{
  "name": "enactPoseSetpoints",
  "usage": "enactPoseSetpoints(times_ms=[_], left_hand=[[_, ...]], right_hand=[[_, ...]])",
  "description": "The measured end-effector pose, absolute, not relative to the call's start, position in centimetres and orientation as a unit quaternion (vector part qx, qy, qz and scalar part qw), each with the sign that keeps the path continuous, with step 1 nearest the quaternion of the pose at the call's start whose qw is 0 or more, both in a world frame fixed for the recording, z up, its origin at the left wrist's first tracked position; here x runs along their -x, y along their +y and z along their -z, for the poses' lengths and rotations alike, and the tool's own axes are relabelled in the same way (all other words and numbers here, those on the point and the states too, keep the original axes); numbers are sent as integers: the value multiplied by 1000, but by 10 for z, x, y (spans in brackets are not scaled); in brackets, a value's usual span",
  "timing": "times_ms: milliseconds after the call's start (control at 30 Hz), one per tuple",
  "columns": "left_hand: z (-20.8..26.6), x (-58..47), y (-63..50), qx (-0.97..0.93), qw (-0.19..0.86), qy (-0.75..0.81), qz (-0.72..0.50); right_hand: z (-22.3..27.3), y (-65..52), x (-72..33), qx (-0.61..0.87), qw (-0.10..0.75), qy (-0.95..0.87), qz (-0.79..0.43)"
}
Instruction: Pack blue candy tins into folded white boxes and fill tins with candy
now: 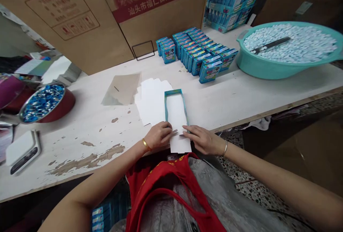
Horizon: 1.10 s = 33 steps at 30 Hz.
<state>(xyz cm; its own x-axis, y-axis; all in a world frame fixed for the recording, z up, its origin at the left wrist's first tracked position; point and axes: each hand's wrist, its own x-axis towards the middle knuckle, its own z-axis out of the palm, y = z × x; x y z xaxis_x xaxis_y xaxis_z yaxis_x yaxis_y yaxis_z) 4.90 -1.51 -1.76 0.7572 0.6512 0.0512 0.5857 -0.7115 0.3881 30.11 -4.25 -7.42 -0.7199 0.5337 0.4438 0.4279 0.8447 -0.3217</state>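
Observation:
A small cardboard box (176, 110), white inside with blue-green upright sides, lies at the table's front edge. Its near end is unfolded, with a white flap pointing toward me. My left hand (160, 134) grips the left side at that near end, fingers closed around a small side flap. On the opposite side, my right hand (203, 139) has its fingers pressed together on the other small flap. Just left of the box lie several flat white cards (152, 94), fanned in a pile. A translucent sheet (122, 89) rests beside them.
Rows of blue candy packs (197, 62) stand behind the box. To the right is a turquoise basin (264, 69) of pale wrapped sweets with a dark scoop. A pan (64, 105) of blue-wrapped pieces and a white scale (23, 149) sit left. Large cartons (107, 42) line the back.

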Motion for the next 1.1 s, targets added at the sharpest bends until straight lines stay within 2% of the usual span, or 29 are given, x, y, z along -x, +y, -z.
enactPoseSetpoints(times_ms=[133,367,533,700,900,1100], left_hand=[[22,-52,-12,-904,230,340,-121],[24,-47,-16,-855,348,351,-160],[26,-63,-22,-808,315,468,-172],[26,-81,-24,-775,253,566,-124],[3,-77,-44,-853,117,506,-58],[9,-81,-35,-824,165,540,-35]], right_hand=[[73,-52,-309,243,232,-931,-145],[78,-45,-290,325,396,-838,-188],[69,-41,-278,402,417,-783,-227],[80,-45,-273,386,349,-842,-141],[79,-41,-257,412,293,-854,-122],[64,-32,-248,439,241,-844,-193]])
